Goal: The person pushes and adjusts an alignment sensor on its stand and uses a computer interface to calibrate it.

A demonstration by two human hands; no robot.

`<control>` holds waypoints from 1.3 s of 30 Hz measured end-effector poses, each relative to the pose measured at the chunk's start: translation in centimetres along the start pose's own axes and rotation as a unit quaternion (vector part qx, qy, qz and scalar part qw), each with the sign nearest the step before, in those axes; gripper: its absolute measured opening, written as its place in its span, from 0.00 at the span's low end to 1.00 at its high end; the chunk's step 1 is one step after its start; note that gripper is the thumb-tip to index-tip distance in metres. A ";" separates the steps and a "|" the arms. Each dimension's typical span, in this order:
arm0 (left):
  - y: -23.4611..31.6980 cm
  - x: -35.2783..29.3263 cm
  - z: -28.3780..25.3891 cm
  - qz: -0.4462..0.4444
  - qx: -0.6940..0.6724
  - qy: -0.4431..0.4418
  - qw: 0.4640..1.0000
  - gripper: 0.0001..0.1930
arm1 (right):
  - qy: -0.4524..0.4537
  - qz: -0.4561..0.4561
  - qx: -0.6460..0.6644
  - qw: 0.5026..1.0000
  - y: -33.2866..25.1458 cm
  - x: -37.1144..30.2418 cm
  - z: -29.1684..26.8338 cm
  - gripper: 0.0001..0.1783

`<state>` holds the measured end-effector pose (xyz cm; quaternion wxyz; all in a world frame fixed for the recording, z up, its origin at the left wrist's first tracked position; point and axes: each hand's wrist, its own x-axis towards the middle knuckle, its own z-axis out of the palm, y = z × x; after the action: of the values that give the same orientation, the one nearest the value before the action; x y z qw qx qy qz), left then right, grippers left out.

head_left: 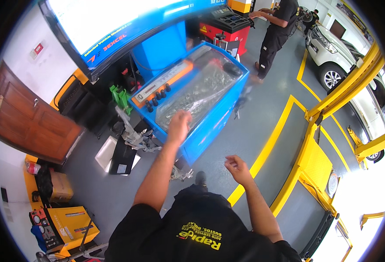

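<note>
In front of me stands a blue equipment cabinet (212,142) with a clear plastic sheet (192,98) spread over its top. My left hand (179,126) is at the cabinet's near edge, over the front of the sheet. Its fingers are curled closed, and I cannot see what, if anything, is in them. Along the left of the top runs an orange panel (162,83) with several black knobs (158,95) beside it. A dark rounded object (232,68) sits at the far right corner. Held out over the floor, my right hand (238,169) is empty, fingers loosely bent and apart.
A large screen (127,30) rises behind the cabinet. Metal clamps (138,137) and a black-and-white box (118,157) are at its left. Beyond it, a person (276,35) stands by a red machine (240,37). Right are a yellow lift post (308,153) and white car (328,54).
</note>
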<state>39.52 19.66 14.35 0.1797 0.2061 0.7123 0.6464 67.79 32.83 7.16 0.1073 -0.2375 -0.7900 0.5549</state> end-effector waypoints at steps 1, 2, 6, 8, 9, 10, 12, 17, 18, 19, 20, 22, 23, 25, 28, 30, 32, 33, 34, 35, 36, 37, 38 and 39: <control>0.5 2.9 -1.2 0.010 -0.002 0.028 1.000 0.14 | 0.012 0.018 -0.043 0.999 2.9 -0.4 -0.4 0.17; 1.8 5.7 -1.6 -0.030 -0.062 0.030 0.997 0.14 | 0.030 0.035 -0.089 0.995 6.9 -1.2 -1.2 0.17; 4.1 16.2 3.5 -0.040 -0.094 -0.010 0.995 0.14 | -0.062 0.073 -0.530 0.843 30.7 -16.7 -11.9 0.18; 1.7 20.5 1.9 0.135 0.177 0.049 0.974 0.13 | -0.352 0.212 -0.566 0.715 31.5 -23.2 -12.3 0.14; 0.2 22.3 -0.4 0.259 0.373 0.061 0.889 0.14 | -0.372 0.251 -0.517 0.729 30.7 -25.3 -12.6 0.13; -0.9 23.4 -2.3 0.379 0.535 0.075 0.751 0.15 | -0.377 0.286 -0.482 0.737 29.8 -27.0 -13.2 0.13; -3.1 24.6 -1.8 0.245 0.501 0.065 0.828 0.17 | -0.379 0.343 -0.418 0.751 29.0 -30.0 -13.2 0.12; 0.2 23.1 3.7 0.163 0.494 0.154 0.840 0.19 | -0.334 0.292 -0.410 0.797 32.2 -26.2 -15.3 0.11; 0.3 23.0 4.8 0.168 0.488 0.152 0.843 0.19 | -0.310 0.249 -0.433 0.809 33.9 -23.8 -16.3 0.11; 0.5 23.0 6.4 0.140 0.499 0.156 0.841 0.18 | -0.266 0.209 -0.459 0.822 35.9 -21.3 -17.7 0.10; 0.9 23.1 7.7 0.112 0.513 0.164 0.835 0.18 | -0.198 0.211 -0.427 0.857 37.7 -17.6 -19.6 0.14; 1.9 22.9 7.5 0.078 0.560 0.156 0.810 0.17 | -0.176 0.188 -0.389 0.885 38.5 -6.0 -22.2 0.12; 1.7 23.5 7.9 0.039 0.584 0.139 0.799 0.16 | -0.098 0.243 -0.302 0.917 39.4 -1.7 -24.7 0.12; -1.3 25.0 5.6 0.030 0.596 0.195 0.778 0.16 | 0.003 0.314 -0.145 0.938 38.0 8.7 -26.8 0.14; 0.0 24.4 7.4 -0.086 0.596 0.305 0.738 0.13 | 0.036 0.266 -0.043 0.962 34.1 19.6 -33.7 0.18; 1.2 25.8 10.4 -0.073 0.603 0.324 0.725 0.15 | 0.048 0.147 -0.136 0.979 33.3 25.1 -38.3 0.18; 2.3 26.6 11.7 -0.107 0.563 0.332 0.749 0.19 | 0.036 0.008 -0.074 0.997 31.7 31.4 -40.7 0.16; 2.7 25.8 11.3 -0.140 0.558 0.340 0.744 0.19 | 0.020 0.031 -0.037 0.999 29.1 34.1 -39.5 0.15; 2.7 24.6 10.1 -0.170 0.552 0.349 0.738 0.20 | 0.004 0.056 0.000 0.998 24.9 36.4 -37.3 0.14; 2.6 24.1 9.8 -0.186 0.549 0.362 0.730 0.20 | -0.001 0.035 0.026 0.999 22.2 38.3 -36.6 0.15; 2.6 23.7 9.5 -0.185 0.535 0.360 0.742 0.22 | -0.002 0.013 0.054 0.998 19.8 40.2 -35.9 0.16; 2.4 23.1 9.3 -0.183 0.522 0.355 0.754 0.23 | -0.017 0.010 0.052 0.998 17.1 41.6 -35.2 0.16; 2.1 22.2 9.5 -0.194 0.521 0.361 0.748 0.23 | -0.033 -0.023 0.056 0.998 14.4 42.4 -34.4 0.17; 2.3 21.7 9.6 -0.153 0.520 0.394 0.742 0.23 | -0.043 -0.058 0.062 0.995 12.0 43.3 -33.8 0.19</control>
<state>26.25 39.40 15.88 -0.1560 -0.1175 0.9671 0.1629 48.15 85.43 4.14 0.1196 -0.1600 -0.7706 0.6052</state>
